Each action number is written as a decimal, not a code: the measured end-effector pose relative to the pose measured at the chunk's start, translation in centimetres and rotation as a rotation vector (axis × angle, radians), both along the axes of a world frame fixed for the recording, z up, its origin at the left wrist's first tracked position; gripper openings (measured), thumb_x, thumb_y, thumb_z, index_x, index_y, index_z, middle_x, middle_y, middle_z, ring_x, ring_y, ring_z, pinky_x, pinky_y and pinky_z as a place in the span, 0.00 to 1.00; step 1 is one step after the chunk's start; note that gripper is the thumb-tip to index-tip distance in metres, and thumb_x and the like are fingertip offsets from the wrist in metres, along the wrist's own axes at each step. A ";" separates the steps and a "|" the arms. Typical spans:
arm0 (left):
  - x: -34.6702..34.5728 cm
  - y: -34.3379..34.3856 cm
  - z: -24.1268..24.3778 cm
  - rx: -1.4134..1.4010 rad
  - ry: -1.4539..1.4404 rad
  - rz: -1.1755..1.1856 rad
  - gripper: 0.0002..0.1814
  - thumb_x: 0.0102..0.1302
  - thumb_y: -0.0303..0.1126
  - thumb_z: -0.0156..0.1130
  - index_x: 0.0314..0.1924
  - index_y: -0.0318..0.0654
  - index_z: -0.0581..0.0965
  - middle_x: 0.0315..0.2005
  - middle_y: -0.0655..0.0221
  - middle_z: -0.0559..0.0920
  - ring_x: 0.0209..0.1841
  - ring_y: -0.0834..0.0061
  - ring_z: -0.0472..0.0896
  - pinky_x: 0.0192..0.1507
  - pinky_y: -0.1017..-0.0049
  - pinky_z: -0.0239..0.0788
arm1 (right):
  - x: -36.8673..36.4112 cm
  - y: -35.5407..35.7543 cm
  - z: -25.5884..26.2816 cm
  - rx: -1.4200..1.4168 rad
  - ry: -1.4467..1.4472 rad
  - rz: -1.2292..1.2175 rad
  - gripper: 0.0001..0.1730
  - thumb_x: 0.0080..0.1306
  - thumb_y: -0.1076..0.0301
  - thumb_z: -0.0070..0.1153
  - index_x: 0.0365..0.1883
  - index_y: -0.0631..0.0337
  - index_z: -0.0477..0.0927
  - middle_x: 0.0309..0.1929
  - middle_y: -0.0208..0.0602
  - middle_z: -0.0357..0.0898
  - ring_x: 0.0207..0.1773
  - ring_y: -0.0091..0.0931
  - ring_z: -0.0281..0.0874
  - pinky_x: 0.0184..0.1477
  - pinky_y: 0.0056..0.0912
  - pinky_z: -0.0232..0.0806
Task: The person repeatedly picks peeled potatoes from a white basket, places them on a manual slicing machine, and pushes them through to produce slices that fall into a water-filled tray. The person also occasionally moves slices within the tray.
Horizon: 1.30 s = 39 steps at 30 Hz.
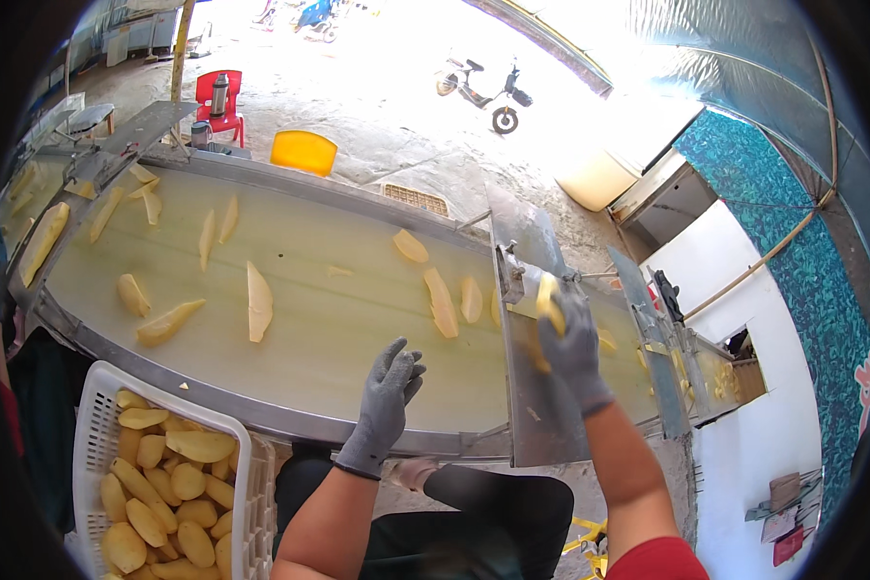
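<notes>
My right hand [573, 348], in a grey glove and blurred, grips a yellow peeled potato piece [549, 301]. It is over a metal plate [544, 428] lying across the trough, next to a small metal fixture [511, 275] bolted at the plate's far part. Whether the piece touches the fixture I cannot tell. My left hand [388, 399], gloved in grey too, hangs above the near rim of the metal trough [275, 417] with nothing in it, fingers slightly apart. Cut potato pieces lie in the trough's cloudy liquid, among them a long slice [259, 301] and another slice [441, 303].
A white plastic basket [243, 449] of peeled potatoes [188, 482] stands at the near left. More metal plates cross the trough at left [61, 210] and right [656, 362]. Beyond it are a red chair [221, 119], a yellow seat [303, 152] and a scooter [486, 94].
</notes>
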State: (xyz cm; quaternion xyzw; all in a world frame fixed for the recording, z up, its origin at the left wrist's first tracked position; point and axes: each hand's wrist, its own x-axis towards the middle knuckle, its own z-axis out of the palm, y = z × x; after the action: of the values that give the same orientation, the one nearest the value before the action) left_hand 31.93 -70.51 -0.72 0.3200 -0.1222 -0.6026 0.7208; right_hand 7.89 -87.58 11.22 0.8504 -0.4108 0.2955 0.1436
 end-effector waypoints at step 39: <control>-1.9 -0.6 -1.3 0.055 -0.012 -0.071 0.24 0.79 0.40 0.51 0.71 0.42 0.65 0.57 0.64 0.79 0.54 0.74 0.79 0.58 0.75 0.71 | -4.0 3.9 0.2 0.306 -0.252 -0.080 0.22 0.65 0.74 0.50 0.57 0.73 0.78 0.59 0.61 0.77 0.66 0.50 0.71 0.68 0.47 0.64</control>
State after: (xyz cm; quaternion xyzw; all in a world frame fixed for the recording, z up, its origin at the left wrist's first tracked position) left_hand 30.07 -71.09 -2.01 0.3388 -0.1213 -0.6289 0.6891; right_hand 3.84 -83.69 11.42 0.8016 -0.4991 0.3279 -0.0285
